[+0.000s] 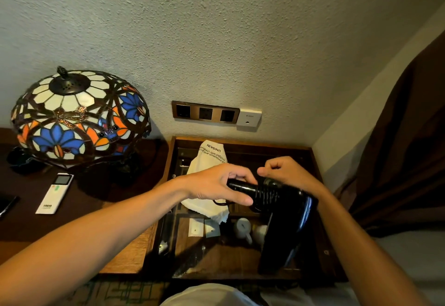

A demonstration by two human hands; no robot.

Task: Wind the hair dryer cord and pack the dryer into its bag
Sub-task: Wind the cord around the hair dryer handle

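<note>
A black hair dryer (pixel 284 211) is held over a glass-topped wooden table, its folded handle pointing left and its barrel hanging down. Black cord (pixel 266 193) is wound in several turns around the handle. My left hand (pixel 216 184) grips the handle's end. My right hand (pixel 286 173) is closed over the top of the dryer, fingers pinched, seemingly on the cord. A white cloth bag (pixel 209 158) with printed text lies on the table behind and under my left hand. A short loop of cord shows below my left thumb.
A stained-glass lamp (pixel 79 115) stands at left on a dark desk, with a white remote (pixel 54 192) beside it. Wall sockets (pixel 206 113) sit above the table. White cups (pixel 243 228) and sachets show under the glass. A brown curtain (pixel 404 149) hangs at right.
</note>
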